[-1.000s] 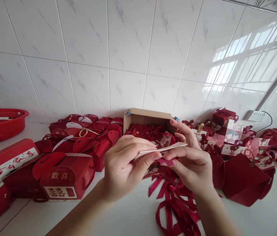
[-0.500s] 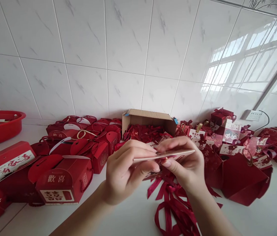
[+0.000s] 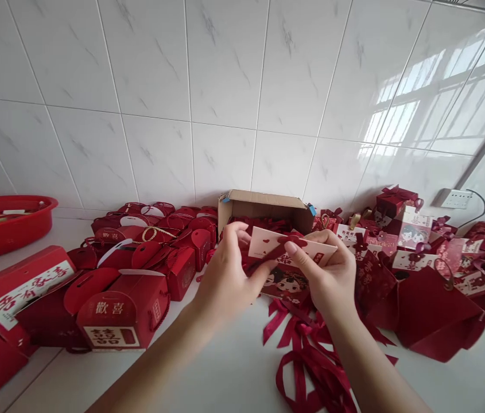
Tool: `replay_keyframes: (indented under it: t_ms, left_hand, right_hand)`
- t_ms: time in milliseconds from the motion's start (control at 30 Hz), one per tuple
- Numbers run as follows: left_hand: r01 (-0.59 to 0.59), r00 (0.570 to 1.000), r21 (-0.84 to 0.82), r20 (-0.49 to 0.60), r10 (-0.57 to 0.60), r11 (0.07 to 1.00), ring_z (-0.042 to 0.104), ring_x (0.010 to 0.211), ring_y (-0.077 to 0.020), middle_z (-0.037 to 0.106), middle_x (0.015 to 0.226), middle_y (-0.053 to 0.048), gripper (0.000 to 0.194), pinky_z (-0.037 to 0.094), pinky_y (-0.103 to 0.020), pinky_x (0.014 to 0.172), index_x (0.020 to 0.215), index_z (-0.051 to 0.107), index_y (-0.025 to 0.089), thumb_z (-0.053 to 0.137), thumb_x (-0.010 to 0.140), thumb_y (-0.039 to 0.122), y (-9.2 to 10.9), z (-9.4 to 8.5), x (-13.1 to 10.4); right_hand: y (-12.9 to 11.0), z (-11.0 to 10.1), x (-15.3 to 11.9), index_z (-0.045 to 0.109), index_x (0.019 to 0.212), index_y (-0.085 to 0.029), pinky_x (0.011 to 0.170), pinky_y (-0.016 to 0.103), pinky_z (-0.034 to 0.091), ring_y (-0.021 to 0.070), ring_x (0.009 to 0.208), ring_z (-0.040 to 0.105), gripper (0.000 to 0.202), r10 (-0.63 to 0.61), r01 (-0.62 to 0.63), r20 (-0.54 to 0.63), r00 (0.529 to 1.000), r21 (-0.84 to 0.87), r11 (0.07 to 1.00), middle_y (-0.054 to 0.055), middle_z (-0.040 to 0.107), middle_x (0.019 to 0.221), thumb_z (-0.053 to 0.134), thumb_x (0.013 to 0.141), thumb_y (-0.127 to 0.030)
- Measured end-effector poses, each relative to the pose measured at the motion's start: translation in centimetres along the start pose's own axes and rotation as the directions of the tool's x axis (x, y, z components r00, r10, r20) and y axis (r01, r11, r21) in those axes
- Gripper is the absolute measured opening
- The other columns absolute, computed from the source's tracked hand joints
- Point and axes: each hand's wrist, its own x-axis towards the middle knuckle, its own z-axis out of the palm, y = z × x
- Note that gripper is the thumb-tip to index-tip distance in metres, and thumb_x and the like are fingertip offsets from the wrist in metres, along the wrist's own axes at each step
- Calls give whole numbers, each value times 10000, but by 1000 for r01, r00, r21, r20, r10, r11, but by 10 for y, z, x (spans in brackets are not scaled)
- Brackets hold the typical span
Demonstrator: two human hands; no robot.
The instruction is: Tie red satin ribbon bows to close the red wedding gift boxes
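Observation:
My right hand (image 3: 332,275) pinches a cream-and-red printed card (image 3: 263,244), its thumb pressed on a dark red ribbon (image 3: 280,249) that crosses the card's front. On the card's left side is my left hand (image 3: 229,272), fingers raised and apart from the thumb. The left thumb reaches to the ribbon's lower part; whether it touches is hard to tell. Just below the card a red print with cartoon figures (image 3: 287,284) shows, partly hidden by my hands. Loose dark red ribbons (image 3: 311,367) lie in a tangle on the white surface beneath.
An open cardboard box (image 3: 268,198) stands against the tiled wall, red ribbons inside. Several folded red gift boxes (image 3: 121,310) crowd the left, beside a red basin (image 3: 31,232). More red boxes (image 3: 435,312) are piled on the right, near a power strip (image 3: 455,198).
The card has tipped from edge-on to showing its printed front and the ribbon. My left hand has let go of its edge and spread its fingers; the right keeps its grip.

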Motion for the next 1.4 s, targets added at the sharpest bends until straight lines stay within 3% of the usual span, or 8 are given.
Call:
replay_keyframes:
  t_ms: [267, 433, 600, 767, 967, 1100, 1233, 1400]
  left_hand:
    - [50, 989, 87, 135, -62, 995, 590, 615, -127, 656, 644, 19, 225, 438, -219, 586, 682, 644, 189, 624, 822, 365, 9, -58, 15]
    - [3, 932, -7, 362, 0, 1000, 593, 577, -106, 655, 620, 34, 145, 442, -174, 537, 665, 670, 204, 699, 764, 306, 16, -95, 14]
    - [-103, 880, -19, 464, 100, 994, 547, 504, -84, 599, 561, 34, 193, 427, -154, 478, 601, 657, 192, 677, 787, 242, 13, -116, 10]
    - [-111, 979, -217, 146, 144, 970, 602, 611, -107, 647, 664, -1, 112, 476, -164, 531, 671, 665, 184, 713, 767, 216, 18, -103, 7]
    - [-124, 992, -405, -40, 118, 906, 625, 618, -86, 655, 746, 58, 405, 527, -170, 579, 1067, 454, 284, 695, 784, 123, 23, -72, 3]
    - [-155, 971, -177, 155, 183, 972, 595, 744, -104, 601, 806, 28, 193, 512, -182, 670, 922, 538, 243, 685, 803, 209, 18, -70, 2]
    - [-95, 953, -217, 261, 152, 972, 604, 781, -134, 613, 869, 27, 362, 522, -212, 674, 1094, 469, 292, 683, 804, 255, 15, -68, 0]
    - [-150, 890, -164, 407, 205, 975, 624, 836, -136, 643, 931, -5, 73, 503, -218, 758, 768, 669, 223, 654, 831, 258, 19, -66, 3]
  right_hand:
    - [-1, -3, 0, 494, 651, -171, 386, 164, 315, 57, 436, 410, 314, 85, -88, 170, 982, 14, 996, -50, 494, 511, 776, 715, -291]
    - [-6, -4, -5, 472, 650, -171, 346, 159, 230, 35, 389, 331, 331, 189, -246, 497, 847, 50, 968, -67, 449, 485, 776, 714, -286]
    - [-10, -7, -9, 466, 650, -171, 358, 163, 256, 41, 406, 350, 336, 199, -236, 573, 795, -10, 972, -66, 438, 501, 783, 705, -268]
    - [-12, -4, -13, 486, 677, -171, 367, 164, 309, 50, 429, 396, 298, 123, -148, 624, 772, -11, 989, -46, 477, 566, 765, 726, -264]
    - [-16, -4, -12, 562, 727, -162, 516, 225, 420, 117, 586, 528, 198, -295, 386, 621, 726, -13, 922, 14, 583, 657, 754, 750, -203]
    - [-19, -7, -9, 553, 761, -166, 559, 269, 409, 133, 593, 526, 173, -453, 565, 581, 676, -14, 825, 22, 594, 652, 720, 790, -200]
    - [-21, -8, -10, 533, 754, -166, 559, 279, 397, 134, 588, 530, 178, -509, 622, 574, 642, 0, 783, 24, 600, 650, 686, 824, -221]
    - [-23, -9, -8, 550, 792, -171, 586, 289, 416, 134, 617, 553, 133, -542, 641, 556, 630, 21, 767, 24, 631, 698, 667, 840, -213]
